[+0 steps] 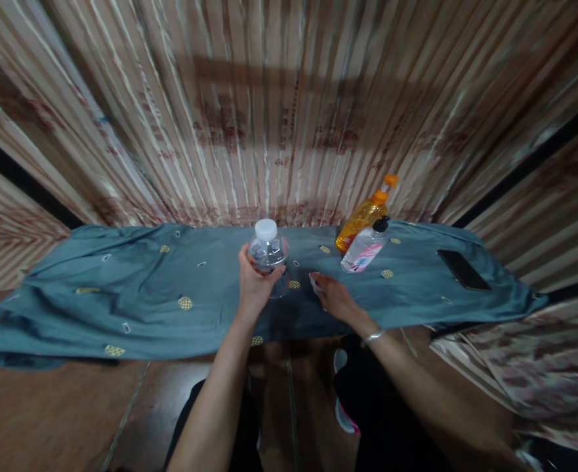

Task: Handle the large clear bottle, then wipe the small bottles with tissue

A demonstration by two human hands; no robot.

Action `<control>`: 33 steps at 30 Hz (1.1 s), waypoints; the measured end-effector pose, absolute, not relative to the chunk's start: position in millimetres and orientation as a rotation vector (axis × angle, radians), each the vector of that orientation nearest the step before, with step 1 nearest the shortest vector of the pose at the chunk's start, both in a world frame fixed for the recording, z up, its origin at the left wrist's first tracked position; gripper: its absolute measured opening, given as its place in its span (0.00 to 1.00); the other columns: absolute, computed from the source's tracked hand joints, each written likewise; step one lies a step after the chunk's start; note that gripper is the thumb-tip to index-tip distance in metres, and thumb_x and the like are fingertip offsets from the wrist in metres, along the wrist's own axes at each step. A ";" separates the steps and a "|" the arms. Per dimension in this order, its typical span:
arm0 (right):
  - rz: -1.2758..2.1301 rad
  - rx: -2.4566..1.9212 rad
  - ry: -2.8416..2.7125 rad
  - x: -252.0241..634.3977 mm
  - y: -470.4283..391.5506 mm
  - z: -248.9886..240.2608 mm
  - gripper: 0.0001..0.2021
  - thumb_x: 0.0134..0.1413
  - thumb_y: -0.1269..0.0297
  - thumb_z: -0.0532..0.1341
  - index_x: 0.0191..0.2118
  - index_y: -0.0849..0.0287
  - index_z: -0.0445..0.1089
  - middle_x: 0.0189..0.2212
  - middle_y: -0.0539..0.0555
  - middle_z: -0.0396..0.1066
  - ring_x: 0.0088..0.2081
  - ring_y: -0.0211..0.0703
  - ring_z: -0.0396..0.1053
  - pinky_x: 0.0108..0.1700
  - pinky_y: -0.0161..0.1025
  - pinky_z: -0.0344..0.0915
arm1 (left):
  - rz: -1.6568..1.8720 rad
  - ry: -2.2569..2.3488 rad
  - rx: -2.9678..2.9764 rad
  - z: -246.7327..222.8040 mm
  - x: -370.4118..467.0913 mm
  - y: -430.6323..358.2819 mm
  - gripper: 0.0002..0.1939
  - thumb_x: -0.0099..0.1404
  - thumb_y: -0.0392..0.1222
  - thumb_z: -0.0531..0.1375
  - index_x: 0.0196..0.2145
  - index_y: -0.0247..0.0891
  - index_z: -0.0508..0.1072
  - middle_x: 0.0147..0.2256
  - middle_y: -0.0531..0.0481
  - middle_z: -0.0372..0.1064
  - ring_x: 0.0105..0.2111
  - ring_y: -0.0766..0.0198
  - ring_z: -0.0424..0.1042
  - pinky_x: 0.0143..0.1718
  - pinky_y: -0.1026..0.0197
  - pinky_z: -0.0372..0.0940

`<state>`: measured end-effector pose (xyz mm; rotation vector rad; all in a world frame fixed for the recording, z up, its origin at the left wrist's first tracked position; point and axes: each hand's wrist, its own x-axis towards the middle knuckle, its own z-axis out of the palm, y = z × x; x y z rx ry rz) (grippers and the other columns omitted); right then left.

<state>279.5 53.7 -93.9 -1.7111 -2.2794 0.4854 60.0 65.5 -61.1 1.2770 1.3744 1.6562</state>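
My left hand [258,278] is wrapped round a clear plastic bottle [279,252] with a white screw cap [266,229]. The bottle stands upright on the teal cloth [145,275], and its lower part is partly covered by my fingers. To the right of it, low over the cloth, my right hand [335,296] is closed on a small white thing [314,284]. Only a pale edge of that thing shows past the fingers, so its kind is unclear. A gap separates my right hand from the bottle.
Behind my right hand stand an orange pump bottle [362,223] and a clear pump bottle [366,249] with a black top. A black phone [463,269] lies toward the right end. Pleated patterned curtains [279,118] hang behind the cloth-covered surface and at both sides.
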 end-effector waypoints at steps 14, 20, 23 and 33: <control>0.553 -0.894 -1.973 236.8 74.9 -14.2 0.28 0.64 0.67 0.54 0.69 0.56 0.60 0.68 0.56 0.62 0.68 0.47 0.59 0.70 0.50 0.56 | 1.628 1.247 1.309 -62.9 70.0 70.0 0.44 0.43 0.46 0.74 0.56 0.42 0.61 0.52 0.44 0.70 0.49 0.53 0.74 0.51 0.52 0.69; 0.803 -0.902 -1.887 246.5 99.7 -10.6 0.25 0.59 0.70 0.54 0.60 0.58 0.72 0.59 0.56 0.73 0.62 0.49 0.68 0.67 0.50 0.60 | 1.570 1.128 1.308 -60.4 66.7 66.4 0.47 0.38 0.44 0.76 0.56 0.41 0.65 0.53 0.43 0.72 0.52 0.50 0.74 0.55 0.50 0.68; 1.058 -0.904 -2.000 248.4 137.8 15.3 0.21 0.53 0.72 0.57 0.50 0.59 0.79 0.52 0.54 0.79 0.55 0.49 0.74 0.62 0.49 0.65 | 1.532 1.076 1.303 -57.9 68.0 62.8 0.46 0.37 0.43 0.77 0.55 0.41 0.67 0.51 0.44 0.74 0.52 0.50 0.75 0.54 0.50 0.69; 1.141 -1.010 -1.782 229.9 93.0 -43.3 0.32 0.53 0.70 0.56 0.66 0.51 0.66 0.64 0.48 0.68 0.64 0.48 0.65 0.68 0.50 0.59 | 1.715 1.274 1.199 -68.7 59.8 74.1 0.43 0.41 0.45 0.76 0.53 0.43 0.63 0.50 0.45 0.70 0.49 0.55 0.74 0.52 0.54 0.69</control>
